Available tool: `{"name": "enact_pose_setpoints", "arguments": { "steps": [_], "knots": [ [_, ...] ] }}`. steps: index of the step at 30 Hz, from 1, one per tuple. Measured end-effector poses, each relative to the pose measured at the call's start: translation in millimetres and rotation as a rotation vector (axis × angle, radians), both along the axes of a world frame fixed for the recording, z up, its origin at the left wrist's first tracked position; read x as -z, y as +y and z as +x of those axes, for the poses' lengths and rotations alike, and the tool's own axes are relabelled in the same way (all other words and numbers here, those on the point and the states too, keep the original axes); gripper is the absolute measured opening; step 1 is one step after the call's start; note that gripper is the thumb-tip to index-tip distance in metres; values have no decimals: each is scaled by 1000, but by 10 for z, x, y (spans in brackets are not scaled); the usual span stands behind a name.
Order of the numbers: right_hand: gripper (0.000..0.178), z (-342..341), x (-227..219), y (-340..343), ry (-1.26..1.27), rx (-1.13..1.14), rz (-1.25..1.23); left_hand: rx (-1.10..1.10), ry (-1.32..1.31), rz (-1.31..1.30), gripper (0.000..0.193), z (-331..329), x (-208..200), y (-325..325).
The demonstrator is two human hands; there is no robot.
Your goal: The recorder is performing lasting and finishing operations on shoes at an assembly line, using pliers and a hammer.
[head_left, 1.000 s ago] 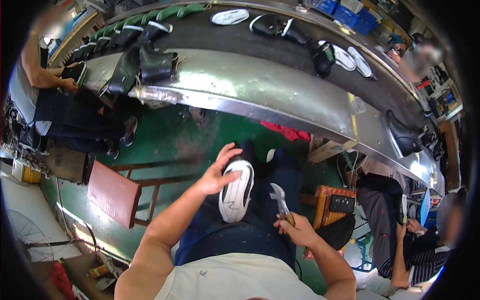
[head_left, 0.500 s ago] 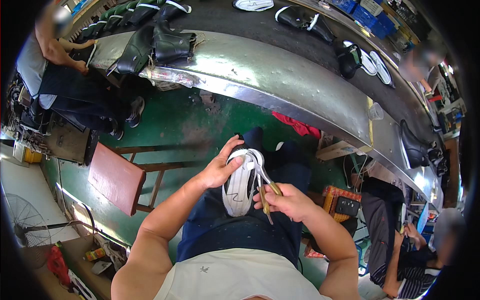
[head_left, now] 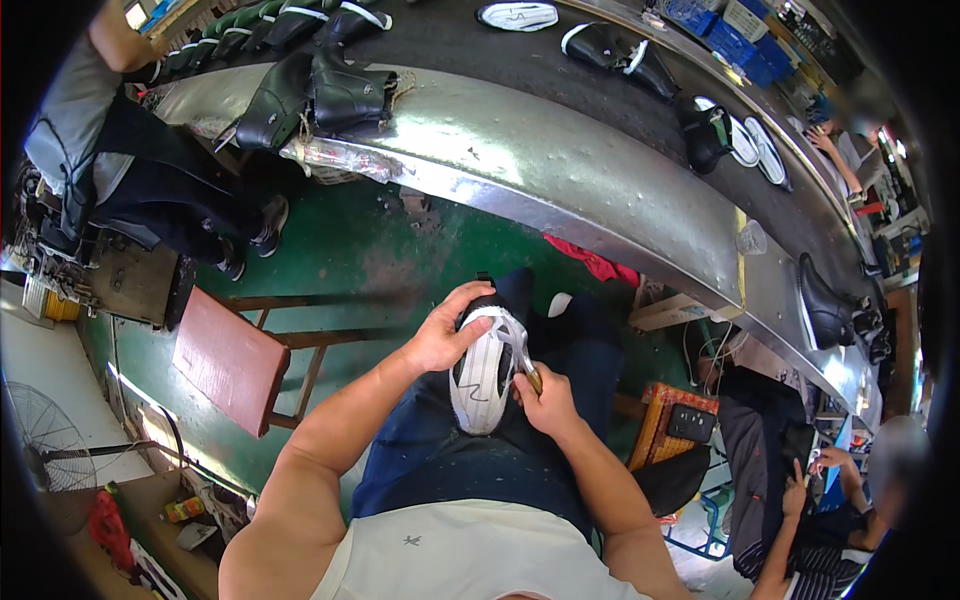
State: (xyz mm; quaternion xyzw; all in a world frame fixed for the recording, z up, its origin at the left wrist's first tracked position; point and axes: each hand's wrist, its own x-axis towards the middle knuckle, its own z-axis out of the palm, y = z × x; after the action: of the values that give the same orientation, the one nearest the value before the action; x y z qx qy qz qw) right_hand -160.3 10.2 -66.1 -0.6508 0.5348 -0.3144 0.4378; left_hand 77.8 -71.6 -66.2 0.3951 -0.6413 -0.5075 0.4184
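Note:
On my lap lies a dark shoe, its white sole (head_left: pixel 479 388) turned up and marked with a dark squiggle. My left hand (head_left: pixel 443 332) is wrapped round the shoe's far end, thumb pressed onto the sole. In my right hand (head_left: pixel 551 404) are pincers (head_left: pixel 517 348) with brass-coloured handles, gripped close together. The jaws reach the far right edge of the sole; exactly what they touch is too small to tell.
Ahead runs a metal-edged conveyor bench (head_left: pixel 560 190) with black boots (head_left: pixel 348 90) and white-soled shoes (head_left: pixel 517 16). A brown-topped stool (head_left: pixel 228 360) stands left. One person (head_left: pixel 75 150) stands far left; another sits at right. A fan (head_left: pixel 45 440) is lower left.
My right hand has drawn the pincers' spread handles together and moved slightly forward. The left hand keeps its hold on the shoe. The person at left has shifted.

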Motion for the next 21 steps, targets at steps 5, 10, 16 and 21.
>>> {"name": "enact_pose_setpoints", "arguments": {
  "steps": [5, 10, 16, 21],
  "knots": [
    [21, 18, 171, -8, 89, 85, -230, 75, -67, 12, 44, -25, -46, -74],
    [20, -121, -55, 49, 103, 85, -131, 80, -124, 96, 47, -128, -44, -25],
    [18, -510, -681, 32, -34, -215, 465, 147, -209, 123, 53, -208, -55, 152],
    [19, -454, -753, -88, 1, -216, 435, 167, -249, 138, 54, -204, -221, 117]
  ]
}}
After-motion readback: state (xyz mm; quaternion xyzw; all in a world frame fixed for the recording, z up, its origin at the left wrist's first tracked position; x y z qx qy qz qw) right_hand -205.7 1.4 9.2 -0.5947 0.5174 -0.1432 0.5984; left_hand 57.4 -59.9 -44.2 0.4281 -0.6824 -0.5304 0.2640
